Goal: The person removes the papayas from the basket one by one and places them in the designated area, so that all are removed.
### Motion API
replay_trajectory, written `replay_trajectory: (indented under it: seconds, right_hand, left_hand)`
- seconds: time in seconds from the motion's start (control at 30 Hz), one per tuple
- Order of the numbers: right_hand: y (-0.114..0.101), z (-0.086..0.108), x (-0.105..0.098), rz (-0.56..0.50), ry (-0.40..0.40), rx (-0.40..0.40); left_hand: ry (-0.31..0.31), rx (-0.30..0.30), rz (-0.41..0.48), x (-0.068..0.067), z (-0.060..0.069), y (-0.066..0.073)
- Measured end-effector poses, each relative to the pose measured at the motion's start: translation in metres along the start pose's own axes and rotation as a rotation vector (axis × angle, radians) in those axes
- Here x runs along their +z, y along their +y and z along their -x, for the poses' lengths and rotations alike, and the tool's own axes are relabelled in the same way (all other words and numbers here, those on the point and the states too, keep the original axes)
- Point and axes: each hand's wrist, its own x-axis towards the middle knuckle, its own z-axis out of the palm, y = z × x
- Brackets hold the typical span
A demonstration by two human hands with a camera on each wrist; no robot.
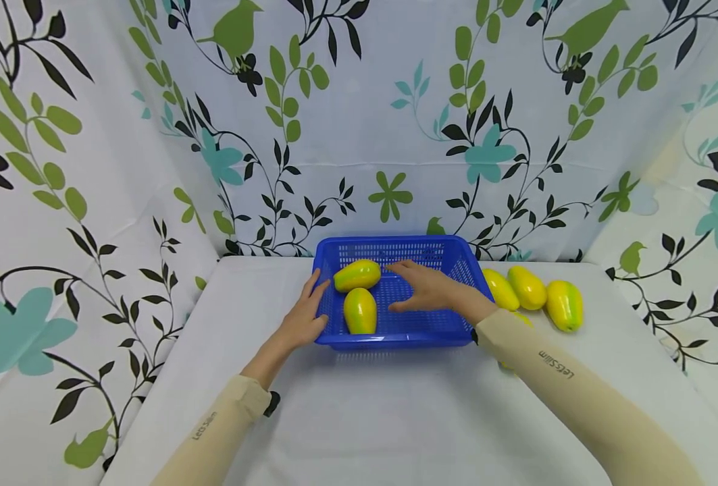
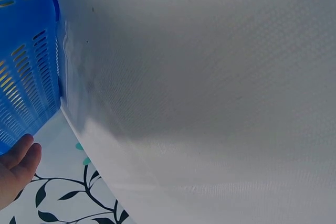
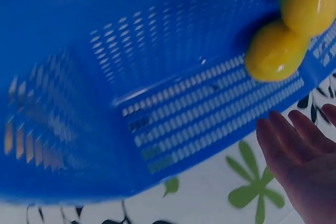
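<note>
A blue plastic basket [image 1: 395,339] stands at the middle of the white table's far side. Two yellow-green mangoes lie in its left part: one mango [image 1: 357,275] sideways at the back, another mango [image 1: 361,312] lengthwise in front of it. My left hand [image 1: 302,317] rests at the basket's left side with its fingers extended along the rim. Over the basket's inside, right of the mangoes, my right hand [image 1: 425,289] has its fingers spread and holds nothing. In the right wrist view its fingers [image 3: 283,140] are apart from both mangoes.
Several more mangoes [image 1: 564,306] lie on the table right of the basket, some partly hidden by my right forearm. A white curtain [image 1: 359,135] printed with leaves and birds stands behind and on both sides of the table [image 1: 365,418].
</note>
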Motion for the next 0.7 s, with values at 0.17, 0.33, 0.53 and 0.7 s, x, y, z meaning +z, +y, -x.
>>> replay_trajectory:
  seconds: [0.17,0.33,0.53,0.7]
  right_hand:
    - [-0.022,-0.018,0.023,-0.023,-0.065,-0.068]
    - [-0.039,-0.03,0.039,-0.027,-0.117,-0.083]
    - [-0.046,-0.037,0.047,0.003,-0.124,-0.057]
    - [-0.044,-0.043,0.053,0.016,-0.108,-0.071]
  left_hand:
    - [-0.002,-0.005,-0.01,0.0,0.001,0.001]
    - [-0.002,0.005,-0.018,0.0,0.001,0.003]
    - [0.008,0.014,-0.039,-0.001,0.001,0.003]
    - [0.03,0.02,-0.027,-0.001,0.004,0.003]
